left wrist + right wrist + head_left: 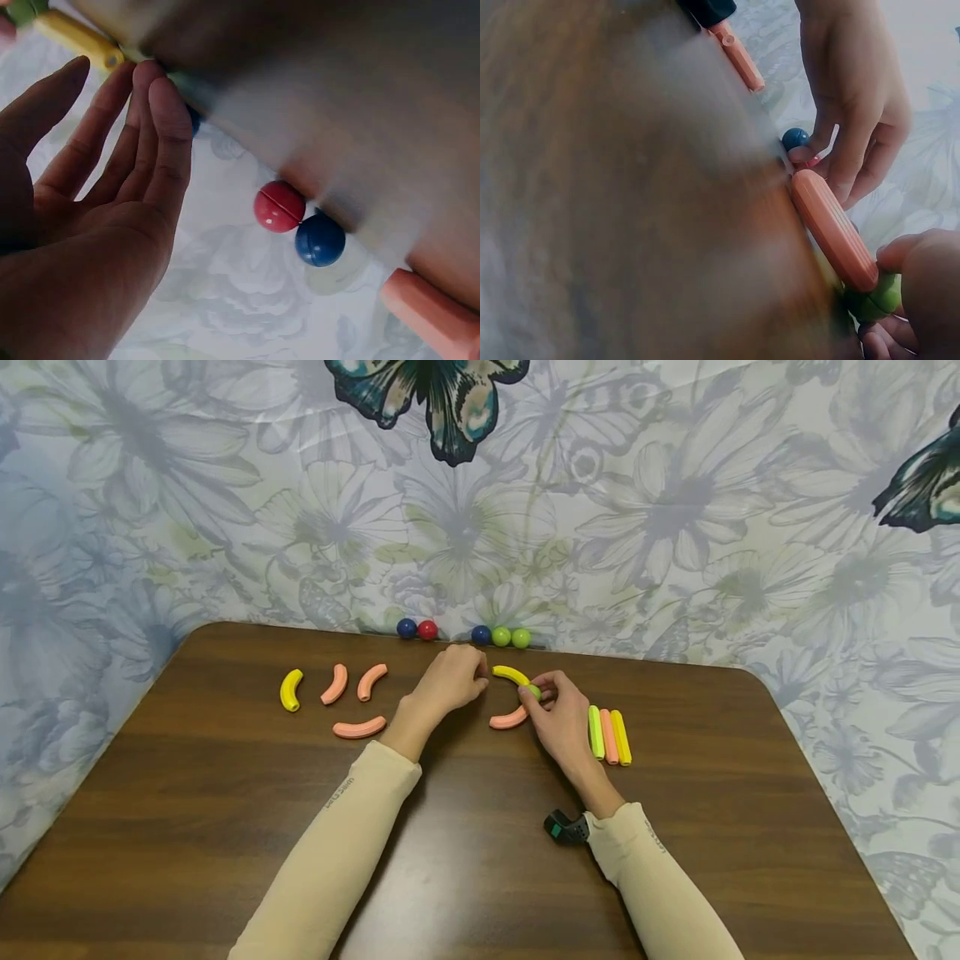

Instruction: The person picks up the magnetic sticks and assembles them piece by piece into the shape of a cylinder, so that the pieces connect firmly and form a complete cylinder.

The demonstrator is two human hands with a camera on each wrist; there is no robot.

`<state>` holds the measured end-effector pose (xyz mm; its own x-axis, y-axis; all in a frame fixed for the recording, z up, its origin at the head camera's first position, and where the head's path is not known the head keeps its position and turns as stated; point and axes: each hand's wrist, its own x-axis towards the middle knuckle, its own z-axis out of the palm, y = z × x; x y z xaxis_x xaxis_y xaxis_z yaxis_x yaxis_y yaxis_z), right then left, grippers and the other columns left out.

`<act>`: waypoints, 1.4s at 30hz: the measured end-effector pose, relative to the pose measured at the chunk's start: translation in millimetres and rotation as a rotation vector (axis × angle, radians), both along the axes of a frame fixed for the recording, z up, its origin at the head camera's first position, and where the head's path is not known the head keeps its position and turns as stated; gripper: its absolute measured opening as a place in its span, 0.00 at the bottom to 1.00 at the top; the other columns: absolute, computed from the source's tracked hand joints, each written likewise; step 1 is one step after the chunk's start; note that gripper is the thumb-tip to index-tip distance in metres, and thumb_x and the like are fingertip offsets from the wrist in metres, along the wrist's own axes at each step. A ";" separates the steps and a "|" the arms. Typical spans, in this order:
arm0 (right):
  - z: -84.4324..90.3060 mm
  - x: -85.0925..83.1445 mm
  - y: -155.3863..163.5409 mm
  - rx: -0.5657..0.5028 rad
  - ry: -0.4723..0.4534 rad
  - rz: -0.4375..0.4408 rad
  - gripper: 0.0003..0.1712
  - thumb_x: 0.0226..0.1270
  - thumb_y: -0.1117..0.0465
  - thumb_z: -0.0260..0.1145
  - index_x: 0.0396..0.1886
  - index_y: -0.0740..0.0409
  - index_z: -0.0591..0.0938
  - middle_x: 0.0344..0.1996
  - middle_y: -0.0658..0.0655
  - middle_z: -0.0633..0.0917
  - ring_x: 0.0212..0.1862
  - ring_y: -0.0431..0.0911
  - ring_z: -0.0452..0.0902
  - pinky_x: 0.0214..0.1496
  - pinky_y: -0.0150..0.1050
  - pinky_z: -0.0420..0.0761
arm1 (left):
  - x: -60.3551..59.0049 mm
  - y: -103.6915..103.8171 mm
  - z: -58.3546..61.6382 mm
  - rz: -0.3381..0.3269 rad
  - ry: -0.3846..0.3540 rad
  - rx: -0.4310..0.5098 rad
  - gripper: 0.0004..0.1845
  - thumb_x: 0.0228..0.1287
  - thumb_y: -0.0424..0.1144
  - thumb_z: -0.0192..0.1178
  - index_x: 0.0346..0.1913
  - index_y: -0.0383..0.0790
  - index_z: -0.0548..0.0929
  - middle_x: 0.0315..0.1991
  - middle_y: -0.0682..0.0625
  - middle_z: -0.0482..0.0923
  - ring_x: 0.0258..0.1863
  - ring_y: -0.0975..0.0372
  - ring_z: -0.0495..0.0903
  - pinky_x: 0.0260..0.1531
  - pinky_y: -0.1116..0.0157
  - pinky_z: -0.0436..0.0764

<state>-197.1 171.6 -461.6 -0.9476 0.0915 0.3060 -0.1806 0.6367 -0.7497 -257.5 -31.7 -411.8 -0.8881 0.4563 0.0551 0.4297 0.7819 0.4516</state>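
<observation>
- Head view: a person works at a brown table (465,827) with both bare hands.
- Right hand (558,710): thumb and fingers pinch a green ball (534,692), located right of the table's middle, toward the far edge.
- Joint at the ball: the right end of a yellow arc (512,675) meets the green ball on the far side. A pink arc (509,718) lies on the near side; the right wrist view shows its end against the ball.
- Left hand (453,678): positioned left of the yellow arc, near its left end. The left wrist view shows relaxed fingers with the thumb parted from them; the grip is loose and free.
- Right of the right hand: three straight rods lie side by side, namely a green rod (596,732), a pink rod (608,737) and a yellow rod (621,737), in order from left to right.
- Left of the left hand: a second yellow arc (291,690) lies farthest left; two upright-set pink arcs (334,684) follow to its right, with a crosswise pink arc (359,727) on their near side.
- Far edge: a blue ball (407,627) and a red ball (427,629) sit side by side. Farther right, another blue ball (481,635) adjoins two green balls (512,637).
- Right wrist: carries a black band (566,827).
- Beyond the table: a floral backdrop (682,510).
</observation>
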 end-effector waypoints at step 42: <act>-3.5 0.1 1.7 -0.024 -0.006 -0.042 0.14 0.72 0.53 0.72 0.47 0.58 0.84 0.41 0.58 0.87 0.42 0.49 0.84 0.45 0.41 0.84 | -33.3 6.5 -2.8 0.070 0.034 0.056 0.10 0.70 0.32 0.68 0.52 0.35 0.86 0.50 0.40 0.82 0.52 0.48 0.81 0.56 0.50 0.81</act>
